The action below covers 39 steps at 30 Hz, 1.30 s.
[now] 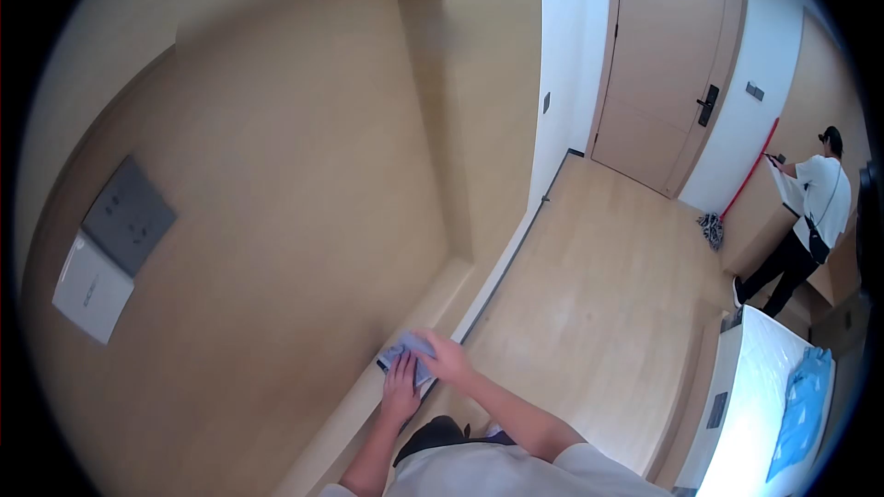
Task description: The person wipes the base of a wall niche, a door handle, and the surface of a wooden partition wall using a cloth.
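A bluish-grey cloth (419, 344) lies bunched on a pale ledge (348, 402) along the foot of the brown wall panel. My left hand (401, 387) rests on the cloth with its fingers stretched out and apart. From the right, my right hand (446, 358) holds the cloth's upper edge, its fingers bent around it. The two hands are close together. A small dark edge of something shows at the left of the cloth, too small to make out.
A grey socket plate (129, 214) and a white panel (92, 290) sit on the wall at left. Beyond the wood floor (589, 304) is a door (670, 64). At right are a mop (711, 231), a person (810, 212) at a cabinet, and a bed (750, 387) with a blue item.
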Available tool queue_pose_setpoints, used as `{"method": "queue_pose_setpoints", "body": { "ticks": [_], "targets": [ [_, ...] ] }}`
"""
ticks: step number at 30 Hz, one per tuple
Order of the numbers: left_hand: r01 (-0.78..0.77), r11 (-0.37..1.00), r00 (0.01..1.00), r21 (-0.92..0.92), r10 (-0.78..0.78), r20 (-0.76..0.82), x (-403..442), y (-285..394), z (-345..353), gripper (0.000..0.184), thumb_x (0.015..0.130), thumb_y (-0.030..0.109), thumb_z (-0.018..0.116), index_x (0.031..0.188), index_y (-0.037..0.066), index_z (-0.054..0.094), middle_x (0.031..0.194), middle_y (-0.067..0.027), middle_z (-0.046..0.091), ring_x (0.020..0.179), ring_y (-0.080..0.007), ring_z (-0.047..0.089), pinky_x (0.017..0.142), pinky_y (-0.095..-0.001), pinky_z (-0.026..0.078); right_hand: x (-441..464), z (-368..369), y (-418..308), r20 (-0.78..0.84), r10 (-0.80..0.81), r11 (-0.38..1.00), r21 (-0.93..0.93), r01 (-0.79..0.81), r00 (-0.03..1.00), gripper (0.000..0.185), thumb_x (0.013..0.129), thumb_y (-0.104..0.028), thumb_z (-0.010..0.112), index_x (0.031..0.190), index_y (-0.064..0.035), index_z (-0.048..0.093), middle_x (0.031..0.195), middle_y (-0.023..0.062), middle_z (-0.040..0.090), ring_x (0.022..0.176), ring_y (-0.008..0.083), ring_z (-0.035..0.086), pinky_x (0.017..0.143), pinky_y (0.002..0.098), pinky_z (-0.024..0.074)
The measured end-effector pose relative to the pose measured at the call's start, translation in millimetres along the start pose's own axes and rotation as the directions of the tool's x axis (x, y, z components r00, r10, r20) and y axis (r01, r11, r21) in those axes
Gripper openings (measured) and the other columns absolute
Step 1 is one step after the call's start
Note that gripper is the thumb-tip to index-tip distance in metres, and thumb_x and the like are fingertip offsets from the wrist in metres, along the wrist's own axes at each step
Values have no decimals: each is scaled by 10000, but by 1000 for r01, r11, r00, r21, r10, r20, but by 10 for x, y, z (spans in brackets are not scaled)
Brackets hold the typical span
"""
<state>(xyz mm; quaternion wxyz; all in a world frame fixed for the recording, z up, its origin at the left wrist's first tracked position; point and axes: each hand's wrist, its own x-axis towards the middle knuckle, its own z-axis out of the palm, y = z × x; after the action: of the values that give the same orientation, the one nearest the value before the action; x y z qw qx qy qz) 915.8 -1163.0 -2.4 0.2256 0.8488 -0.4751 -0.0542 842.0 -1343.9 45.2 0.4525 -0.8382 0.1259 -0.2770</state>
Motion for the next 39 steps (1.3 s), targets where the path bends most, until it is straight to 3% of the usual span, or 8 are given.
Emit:
{"method": "queue_pose_setpoints", "body": {
  "ticks": [8, 17, 21, 25, 32, 35, 38, 39],
  "targets": [
    [34, 995, 997, 99, -27, -67, 1312, 461, 520, 816, 924, 328, 691, 1558, -43, 335, 1598, -295, 346, 1502, -460, 308, 1219, -575, 274, 954, -903, -40, 116, -89, 925, -358, 126, 989, 448, 871, -185, 665, 1313, -261, 646, 1014, 95, 647, 853, 381, 681, 685, 458, 565],
    [-192, 890, 923, -414, 21, -384, 2957, 1174, -358, 726, 910, 230, 712, 1493, -42, 375, 1457, -294, 475, 1392, -483, 422, 1147, -527, 346, 2469, -1669, -686, -63, -406, 799, -509, 320, 912, 396, 876, -90, 637, 1249, -222, 660, 966, 51, 575, 729, 300, 663, 605, 420, 549],
    [-53, 873, 971, -485, -69, -230, 3294, 1225, -573, 702, 927, 209, 692, 1505, -35, 377, 1493, -270, 466, 1400, -438, 445, 1154, -472, 362, 2685, -1769, -795, -145, -265, 852, -499, 160, 953, 367, 877, -61, 630, 1203, -215, 703, 981, 47, 585, 727, 289, 664, 600, 414, 549],
    [115, 819, 940, -563, -273, -204, 3663, 1531, -526, 670, 944, 232, 660, 1500, -36, 400, 1496, -256, 475, 1385, -425, 473, 1158, -476, 373, 2655, -1742, -451, -106, -364, 816, -516, 262, 925, 336, 866, -79, 659, 1159, -223, 735, 1035, 36, 603, 741, 278, 680, 613, 403, 563],
    [534, 821, 664, -202, -556, -500, 3682, 2149, -446, 479, 962, 218, 604, 1388, 17, 515, 1433, -280, 504, 1296, -408, 522, 1065, -472, 449, 2420, -1659, -164, 18, -215, 842, -503, 195, 976, 370, 845, -114, 707, 1191, -247, 726, 1110, 31, 612, 780, 279, 701, 629, 392, 578],
    [174, 975, 872, -138, -218, -439, 3524, 1848, -391, 433, 938, 261, 581, 1263, -20, 531, 1207, -260, 545, 1106, -407, 550, 948, -477, 444, 2305, -1603, 20, 55, -162, 853, -493, 168, 985, 341, 849, -112, 689, 1159, -242, 746, 1094, 21, 617, 786, 265, 704, 633, 400, 584],
    [-227, 968, 915, -110, 174, -365, 3366, 1371, -341, 426, 913, 305, 558, 1139, -56, 547, 981, -240, 587, 917, -405, 577, 830, -481, 438, 2224, -1551, 262, 103, -123, 884, -442, 156, 987, 345, 854, -118, 681, 1171, -241, 743, 1102, 26, 624, 818, 275, 708, 676, 400, 593],
    [-163, 984, 958, -68, 142, -247, 3346, 1173, -156, 490, 924, 296, 585, 1256, -54, 502, 1157, -245, 548, 1071, -408, 548, 941, -488, 418, 2219, -1533, 358, 120, -113, 894, -420, 153, 986, 356, 856, -122, 682, 1186, -242, 737, 1111, 31, 626, 834, 284, 710, 698, 399, 597]
  ]
}}
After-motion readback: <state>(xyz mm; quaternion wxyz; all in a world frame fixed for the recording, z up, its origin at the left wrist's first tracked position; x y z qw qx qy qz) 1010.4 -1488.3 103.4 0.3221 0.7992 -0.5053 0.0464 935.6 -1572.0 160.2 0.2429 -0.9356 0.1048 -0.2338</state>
